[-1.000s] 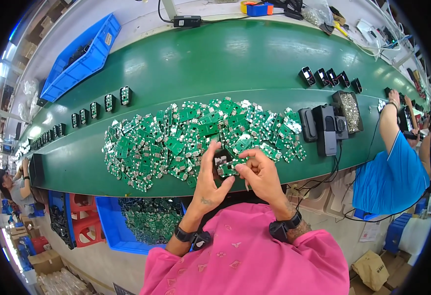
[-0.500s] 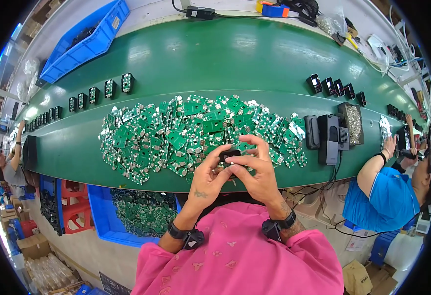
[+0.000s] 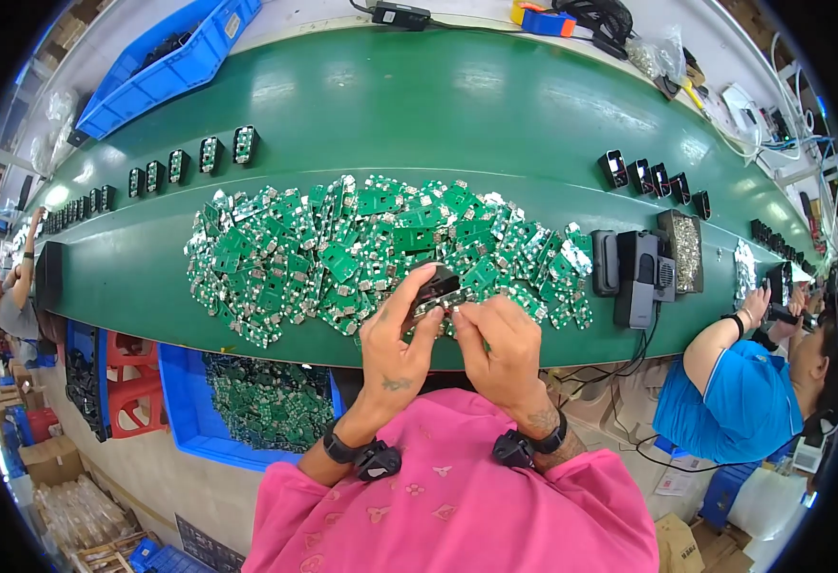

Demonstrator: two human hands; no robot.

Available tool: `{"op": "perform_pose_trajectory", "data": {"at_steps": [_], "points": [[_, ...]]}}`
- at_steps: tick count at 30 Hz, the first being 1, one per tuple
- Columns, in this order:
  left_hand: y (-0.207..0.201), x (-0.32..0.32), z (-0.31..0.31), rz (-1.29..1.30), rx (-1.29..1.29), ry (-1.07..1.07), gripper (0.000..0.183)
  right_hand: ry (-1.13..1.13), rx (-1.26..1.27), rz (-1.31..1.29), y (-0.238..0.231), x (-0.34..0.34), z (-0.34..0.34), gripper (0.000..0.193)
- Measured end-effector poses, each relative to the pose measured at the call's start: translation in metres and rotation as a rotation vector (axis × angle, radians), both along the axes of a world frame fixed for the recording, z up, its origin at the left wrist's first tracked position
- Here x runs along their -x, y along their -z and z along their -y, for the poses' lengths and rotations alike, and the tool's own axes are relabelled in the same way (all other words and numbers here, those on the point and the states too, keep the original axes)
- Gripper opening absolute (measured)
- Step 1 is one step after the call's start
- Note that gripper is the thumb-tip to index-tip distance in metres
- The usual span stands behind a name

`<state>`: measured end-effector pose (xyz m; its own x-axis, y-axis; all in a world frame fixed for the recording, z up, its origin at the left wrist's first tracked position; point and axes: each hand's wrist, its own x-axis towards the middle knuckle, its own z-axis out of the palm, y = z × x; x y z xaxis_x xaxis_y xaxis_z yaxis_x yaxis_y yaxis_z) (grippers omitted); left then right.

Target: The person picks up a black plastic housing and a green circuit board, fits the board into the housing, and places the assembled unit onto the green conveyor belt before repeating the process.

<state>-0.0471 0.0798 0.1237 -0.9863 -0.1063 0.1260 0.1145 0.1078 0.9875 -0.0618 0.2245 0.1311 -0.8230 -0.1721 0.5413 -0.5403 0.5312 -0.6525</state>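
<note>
In front of me, my left hand [image 3: 396, 334] grips a small black plastic housing [image 3: 441, 282], its open side tilted toward me. A circuit board [image 3: 426, 308] with metal parts sits along the near edge of the housing, by my left thumb. The thumb and fingers of my right hand [image 3: 505, 346] pinch together at the board's right end, partly hiding it. Just beyond both hands spreads a wide pile of green circuit boards [image 3: 342, 258] on the green work surface [image 3: 371, 105].
Housings with boards [image 3: 245, 144] line up at left; open black housings [image 3: 614, 168] at right. A black device [image 3: 636, 277] stands beside a box of small metal parts [image 3: 683, 250]. Blue bins [image 3: 190, 430] hold boards and parts. Co-workers sit at both ends, one in a blue shirt [image 3: 724, 392].
The housing has tipped and now shows its open side and the board at its edge. My right hand has lowered and its fingers have drawn together; the left index finger has moved up along the housing.
</note>
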Motion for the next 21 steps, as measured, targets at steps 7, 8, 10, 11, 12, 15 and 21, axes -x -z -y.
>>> {"op": "perform_pose_trajectory", "data": {"at_steps": [7,8,10,11,12,15,21], "points": [[-0.01,-0.001,0.01,-0.04,0.125,0.128,0.045,-0.174,-0.025,0.244,-0.016,0.003,-0.016,0.005],[-0.012,-0.002,0.01,-0.03,0.125,0.13,0.045,-0.208,-0.046,0.248,-0.018,0.004,-0.018,0.005],[-0.014,-0.003,0.007,-0.01,0.115,0.12,0.045,-0.241,-0.067,0.251,-0.02,0.006,-0.02,0.005],[-0.015,-0.003,0.006,0.009,0.104,0.112,0.046,-0.255,-0.07,0.252,-0.021,0.007,-0.02,0.005],[-0.014,-0.003,0.006,0.008,0.104,0.113,0.046,-0.269,-0.074,0.252,-0.022,0.007,-0.021,0.005],[-0.012,-0.005,0.006,0.001,0.127,0.124,0.047,-0.281,-0.086,0.288,-0.023,0.008,-0.023,0.005],[-0.017,-0.008,0.004,-0.093,0.275,0.13,0.048,-0.259,-0.081,0.37,-0.023,0.004,-0.024,0.008]]}}
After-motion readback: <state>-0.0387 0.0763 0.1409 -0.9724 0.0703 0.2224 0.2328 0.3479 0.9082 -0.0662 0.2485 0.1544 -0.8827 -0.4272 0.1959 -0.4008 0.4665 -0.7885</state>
